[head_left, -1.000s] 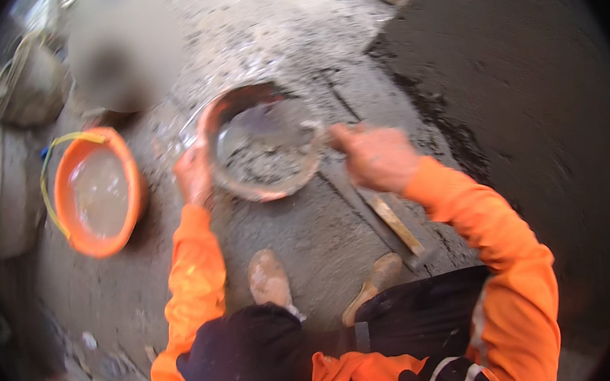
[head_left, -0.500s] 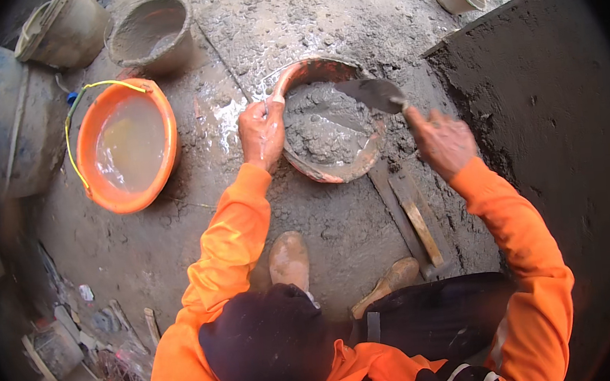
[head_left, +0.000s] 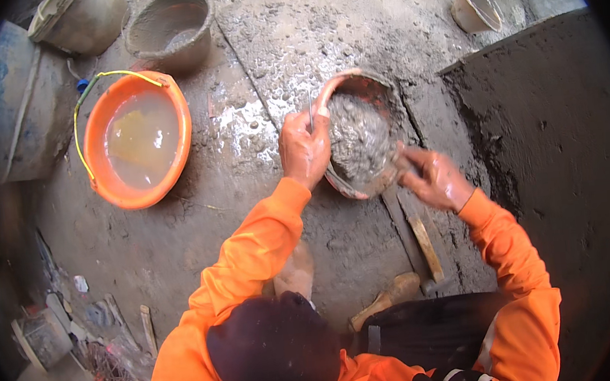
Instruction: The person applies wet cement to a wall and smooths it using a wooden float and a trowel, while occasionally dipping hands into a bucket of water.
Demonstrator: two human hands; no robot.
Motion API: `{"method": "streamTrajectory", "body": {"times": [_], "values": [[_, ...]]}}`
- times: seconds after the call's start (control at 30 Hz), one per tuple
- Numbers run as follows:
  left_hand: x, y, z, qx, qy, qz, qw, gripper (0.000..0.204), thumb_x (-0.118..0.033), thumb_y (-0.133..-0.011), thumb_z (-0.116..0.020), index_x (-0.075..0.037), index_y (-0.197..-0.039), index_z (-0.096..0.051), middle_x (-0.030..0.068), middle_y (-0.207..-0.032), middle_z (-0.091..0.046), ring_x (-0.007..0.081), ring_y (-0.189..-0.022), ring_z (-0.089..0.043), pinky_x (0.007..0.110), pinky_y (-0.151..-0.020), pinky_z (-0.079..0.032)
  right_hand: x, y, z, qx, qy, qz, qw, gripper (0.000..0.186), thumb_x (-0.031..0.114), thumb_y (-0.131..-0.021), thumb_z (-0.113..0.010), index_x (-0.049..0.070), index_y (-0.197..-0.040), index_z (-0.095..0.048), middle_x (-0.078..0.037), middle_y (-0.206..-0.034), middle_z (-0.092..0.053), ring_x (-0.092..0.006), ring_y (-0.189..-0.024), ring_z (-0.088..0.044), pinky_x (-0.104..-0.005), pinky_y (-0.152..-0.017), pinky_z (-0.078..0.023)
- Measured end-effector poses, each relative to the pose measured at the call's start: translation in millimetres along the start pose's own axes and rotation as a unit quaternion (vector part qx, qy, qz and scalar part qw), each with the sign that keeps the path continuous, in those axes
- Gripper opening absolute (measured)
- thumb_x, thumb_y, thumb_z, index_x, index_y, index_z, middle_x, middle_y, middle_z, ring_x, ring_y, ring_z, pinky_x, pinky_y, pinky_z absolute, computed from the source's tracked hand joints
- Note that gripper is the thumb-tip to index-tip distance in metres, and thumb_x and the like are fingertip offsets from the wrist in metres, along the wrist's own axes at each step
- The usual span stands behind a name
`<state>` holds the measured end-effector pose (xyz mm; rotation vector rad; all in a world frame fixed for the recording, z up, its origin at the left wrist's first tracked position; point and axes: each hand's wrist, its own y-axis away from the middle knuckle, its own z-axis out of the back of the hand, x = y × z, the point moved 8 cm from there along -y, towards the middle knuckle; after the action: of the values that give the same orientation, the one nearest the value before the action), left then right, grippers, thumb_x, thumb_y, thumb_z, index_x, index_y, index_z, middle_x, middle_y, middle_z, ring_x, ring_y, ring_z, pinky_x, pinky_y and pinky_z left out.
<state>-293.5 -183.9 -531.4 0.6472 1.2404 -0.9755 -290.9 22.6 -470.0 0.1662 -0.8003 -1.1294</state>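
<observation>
A mortar-smeared orange bucket [head_left: 343, 193] holds wet grey mortar [head_left: 355, 139], its surface blurred by motion. My left hand [head_left: 305, 147] is closed on the bucket's left rim, thumb over the edge. My right hand [head_left: 431, 179] is closed on the trowel handle at the right rim; the trowel's blade is hidden or smeared in the mortar. Just below the bucket, a wooden-handled float [head_left: 426, 249] lies on the wet, gritty ground.
An orange bucket of murky water [head_left: 105, 186] stands at left, near a grey tub [head_left: 191, 52], a pale bucket [head_left: 87, 24] and a blue-stained drum [head_left: 15, 114]. A small bucket [head_left: 471, 13] sits upper right, beside a dark mortar-coated surface [head_left: 547, 140]. Debris [head_left: 109, 360] lies lower left.
The trowel blade, seen above the mortar half a second ago, has gone down into it. My right hand has moved lower, and the bucket sits tilted differently, slightly further right in view.
</observation>
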Motion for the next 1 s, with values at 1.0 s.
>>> {"method": "streamTrajectory", "body": {"times": [1.0], "values": [[44,-15,13,-0.028,0.052,0.088,0.994,0.03,-0.024,-0.091,-0.055,0.005,-0.095,-0.062,0.0034,-0.061,-0.049,0.0088,-0.058,-0.042,0.029,-0.052,-0.039,7,-61,16,-0.027,0.315,0.014,0.949,0.02,0.008,-0.074,-0.056,-0.002,-0.089,-0.047,-0.021,-0.07,-0.062,-0.0377,-0.069,-0.063,-0.045,-0.061,-0.051]]}}
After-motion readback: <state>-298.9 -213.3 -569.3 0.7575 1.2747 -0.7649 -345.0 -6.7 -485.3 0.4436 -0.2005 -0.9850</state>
